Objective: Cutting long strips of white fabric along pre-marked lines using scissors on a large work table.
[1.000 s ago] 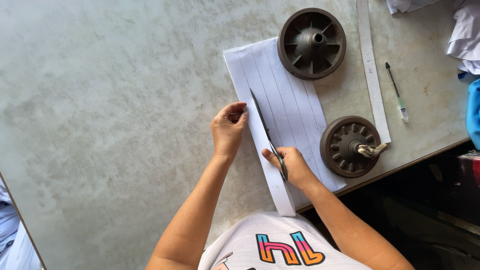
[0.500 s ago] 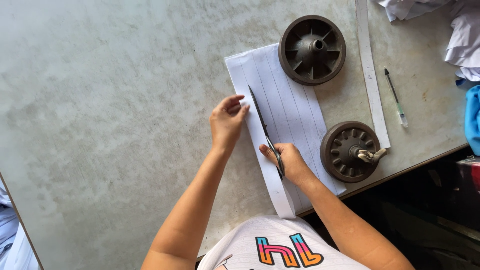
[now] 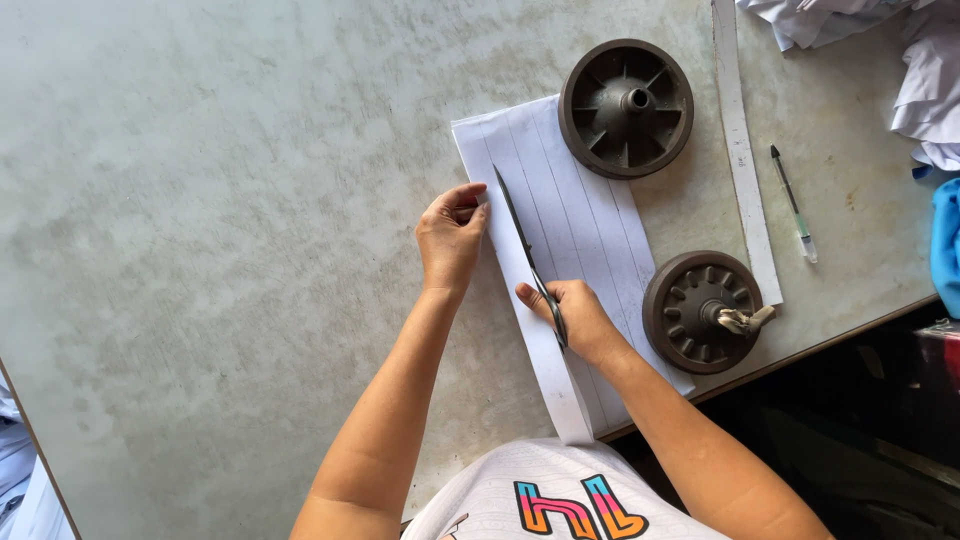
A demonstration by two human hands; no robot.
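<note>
A white sheet of lined paper (image 3: 580, 215) lies on the grey table (image 3: 220, 220), its near end hanging over the table's edge. My right hand (image 3: 570, 318) grips a pair of scissors (image 3: 522, 240) whose long dark blades lie along a line on the sheet, pointing away from me. My left hand (image 3: 450, 238) presses its fingertips on the sheet's left edge beside the blades. Two dark round wheel-shaped weights hold the paper down: one (image 3: 626, 108) at the far end, one (image 3: 703, 312) at the right side near my right wrist.
A narrow white paper strip (image 3: 742, 160) lies right of the weights, with a pen (image 3: 794, 205) beside it. Crumpled white cloth or paper (image 3: 900, 50) fills the far right corner, with something blue (image 3: 945, 245) at the right edge. The table's edge (image 3: 850, 330) runs diagonally at the right.
The scissors have moved forward along the sheet, away from me. My left hand has slid slightly further up the paper's left edge.
</note>
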